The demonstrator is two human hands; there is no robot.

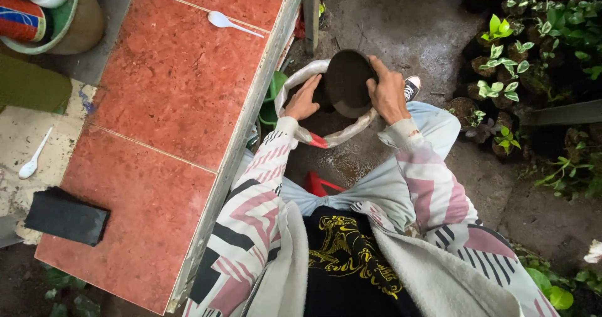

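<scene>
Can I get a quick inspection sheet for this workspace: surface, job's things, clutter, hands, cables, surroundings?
Surface: red tiled table to the person's left, pale edge; wet dark ground below.
Job's things: dark round pot held over the rolled-open white sack; sack contents hidden.
Clutter: white plastic spoon on the table top, black block at its corner, second white spoon on the pale floor, cans in a green tub.
Hands: left hand on the pot's left side inside the sack, right hand gripping the pot's right rim.
Cables: nothing seen.
Surroundings: small potted seedlings to the right; red stool under the person.
</scene>
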